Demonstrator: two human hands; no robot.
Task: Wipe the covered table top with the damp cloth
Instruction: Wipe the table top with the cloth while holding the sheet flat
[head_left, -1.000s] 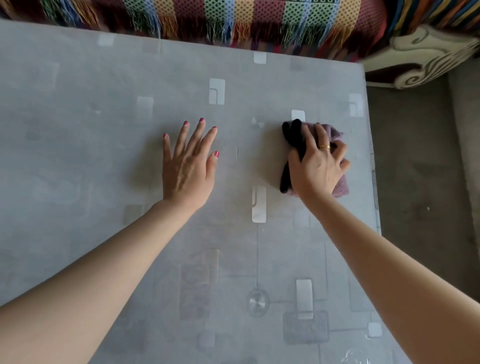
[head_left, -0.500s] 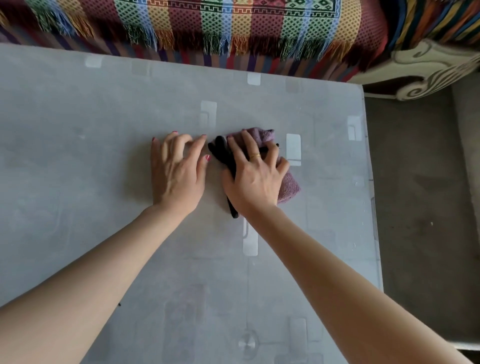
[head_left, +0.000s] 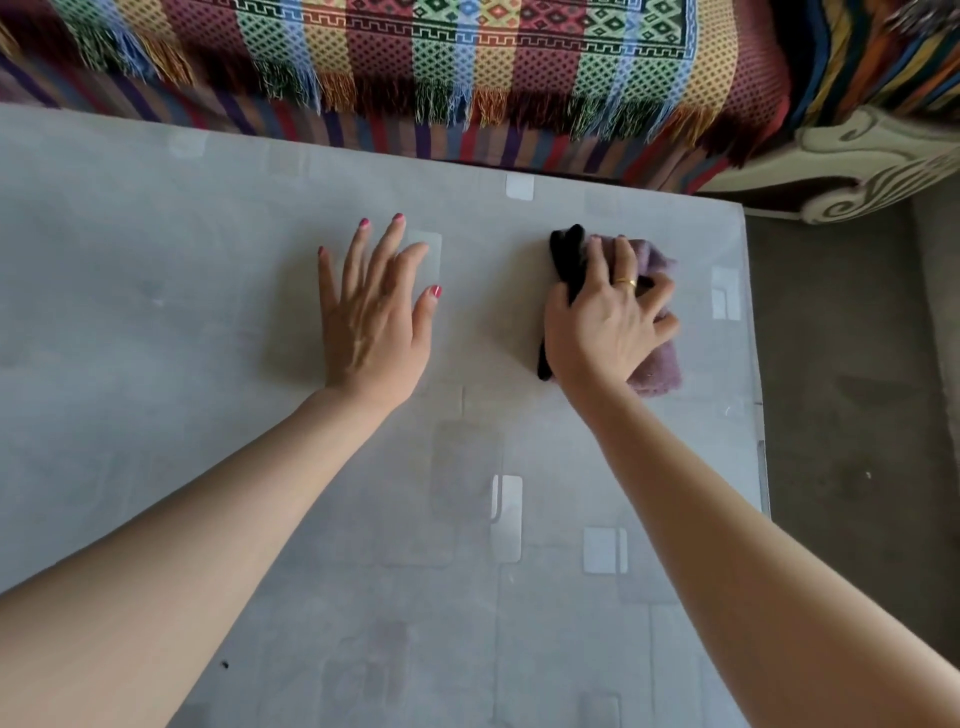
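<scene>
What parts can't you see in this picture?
Head view only:
- Cloth: its middle is hidden under the right hand.
- Table: left and near edges are cut off by the frame; the arms cover more.
- Blanket: its top is cut off.
- Whether the cloth is damp: cannot tell.

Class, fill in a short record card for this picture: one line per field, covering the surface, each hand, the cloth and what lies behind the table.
Surface: grey patterned table cover, glossy
Left hand: flat on the cover, fingers spread, holding nothing
Right hand: pressed down on the cloth, ring on one finger
Cloth: purple with a black part, bunched under the right hand, near the table's right edge
Behind the table: striped fringed blanket
Beside the table: bare floor on the right
</scene>
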